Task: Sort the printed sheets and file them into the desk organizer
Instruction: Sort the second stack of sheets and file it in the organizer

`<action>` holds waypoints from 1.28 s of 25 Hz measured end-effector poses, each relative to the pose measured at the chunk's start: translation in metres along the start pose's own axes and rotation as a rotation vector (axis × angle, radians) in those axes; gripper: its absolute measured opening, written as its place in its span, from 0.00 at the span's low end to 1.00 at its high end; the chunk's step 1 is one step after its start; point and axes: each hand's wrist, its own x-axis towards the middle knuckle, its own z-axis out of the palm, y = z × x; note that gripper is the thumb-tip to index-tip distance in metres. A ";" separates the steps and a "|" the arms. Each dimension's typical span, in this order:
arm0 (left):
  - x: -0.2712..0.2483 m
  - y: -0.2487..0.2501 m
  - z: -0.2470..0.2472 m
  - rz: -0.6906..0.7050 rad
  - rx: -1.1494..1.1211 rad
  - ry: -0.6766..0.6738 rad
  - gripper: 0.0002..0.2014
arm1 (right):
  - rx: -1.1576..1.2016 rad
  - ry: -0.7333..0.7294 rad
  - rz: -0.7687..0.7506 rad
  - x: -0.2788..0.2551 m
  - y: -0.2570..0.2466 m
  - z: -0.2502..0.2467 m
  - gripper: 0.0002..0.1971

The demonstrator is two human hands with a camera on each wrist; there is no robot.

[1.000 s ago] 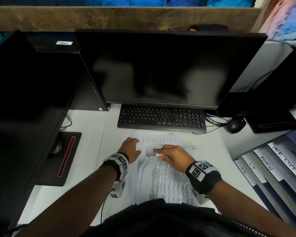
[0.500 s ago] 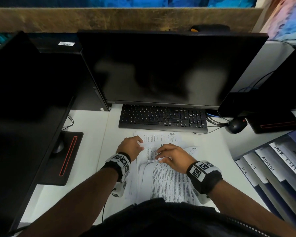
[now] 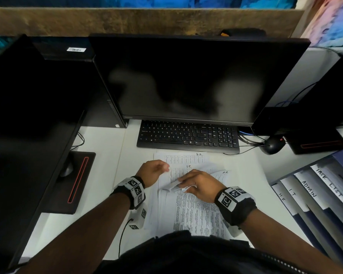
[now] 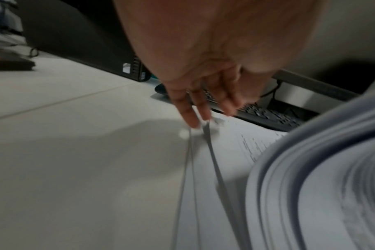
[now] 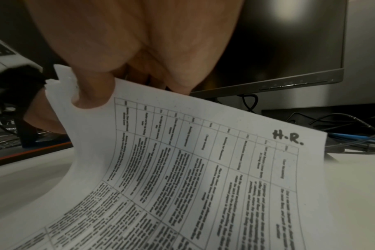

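A white desk (image 3: 99,155) is running under a dark monitor (image 3: 186,76) and keyboard (image 3: 186,135), with the printed sheets (image 3: 186,212) lying fanned just before the keyboard and the desk organizer (image 3: 315,194) waiting at the right, tabs reading HR, IT, ADMIN. The left hand (image 3: 152,171) is resting relaxed on the pile. From the left wrist, fingers (image 4: 188,116) are lying straight, touching sheet edges. From the right wrist, the right hand (image 5: 118,50) is pinching a sheet marked H.R. (image 5: 203,169), lifting its corner. Best to peel only one sheet, I'd say, left hand steadying the rest.
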 end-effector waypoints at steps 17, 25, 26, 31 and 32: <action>0.012 -0.005 0.015 0.007 0.604 0.081 0.12 | -0.037 0.023 -0.029 -0.004 -0.007 0.000 0.16; -0.002 0.006 -0.005 0.131 0.106 -0.240 0.10 | -0.069 0.116 -0.087 0.000 -0.006 0.003 0.14; -0.002 0.007 -0.006 0.126 0.093 -0.257 0.10 | -0.096 0.137 -0.097 0.000 -0.006 0.003 0.13; 0.000 0.013 -0.010 0.040 -0.020 -0.369 0.06 | -0.054 0.055 -0.017 0.000 -0.006 -0.001 0.14; 0.001 0.013 -0.008 0.002 -0.078 -0.340 0.09 | -0.039 0.033 -0.013 0.001 -0.005 -0.001 0.14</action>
